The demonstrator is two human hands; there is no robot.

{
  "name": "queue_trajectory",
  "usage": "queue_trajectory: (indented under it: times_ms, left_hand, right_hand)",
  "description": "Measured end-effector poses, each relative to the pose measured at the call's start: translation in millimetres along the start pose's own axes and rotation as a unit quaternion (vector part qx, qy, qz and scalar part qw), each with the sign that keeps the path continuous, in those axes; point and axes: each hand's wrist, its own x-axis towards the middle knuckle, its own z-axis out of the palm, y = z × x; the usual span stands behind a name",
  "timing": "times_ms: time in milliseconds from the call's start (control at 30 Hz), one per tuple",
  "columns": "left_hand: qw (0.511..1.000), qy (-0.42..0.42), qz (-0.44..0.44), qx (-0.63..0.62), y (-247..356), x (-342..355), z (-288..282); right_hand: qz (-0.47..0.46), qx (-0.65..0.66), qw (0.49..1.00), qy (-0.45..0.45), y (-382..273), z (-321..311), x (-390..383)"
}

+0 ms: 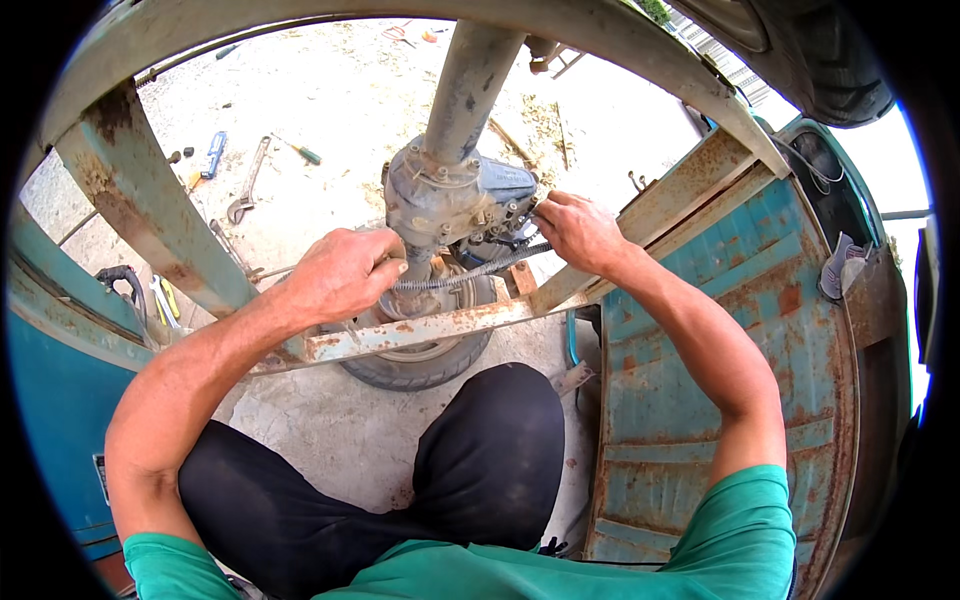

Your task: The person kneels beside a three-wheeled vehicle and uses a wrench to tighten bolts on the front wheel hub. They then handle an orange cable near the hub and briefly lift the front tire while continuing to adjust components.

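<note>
A grey cast housing [425,195] on an axle tube [470,70] stands between the rusty frame rails, above a wheel [410,370]. A grey corrugated sleeved cable [480,270] runs across below the housing. My left hand [350,265] is closed at the cable's left end, thumb and fingers curled; what it grips is largely hidden. My right hand [580,230] pinches at the housing's right edge, near bolts and fittings just above the cable; I cannot make out what is between those fingertips.
A rusty frame crossbar [350,342] runs before my knees. Rusty teal panels [720,400] lie to my right, a blue body panel [55,400] to my left. An adjustable wrench [248,185], screwdriver [305,153] and other tools lie on the concrete. A tyre [820,70] is at top right.
</note>
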Motion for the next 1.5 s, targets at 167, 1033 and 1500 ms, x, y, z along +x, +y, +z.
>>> queue_trajectory:
  times_ms: [167, 1033, 1500]
  left_hand:
    - [1.0, 0.013, 0.026, 0.002, -1, -1, 4]
    - [0.997, 0.02, 0.061, -0.039, -2, -2, 1]
    - [0.998, 0.028, 0.055, -0.014, -6, 0, 2]
  right_hand:
    - [-0.03, -0.001, 1.0, 0.001, 5, 6, 0]
    - [0.172, 0.143, 0.956, -0.19, -21, -12, -13]
    - [-0.138, -0.004, 0.976, -0.168, -13, -45, -8]
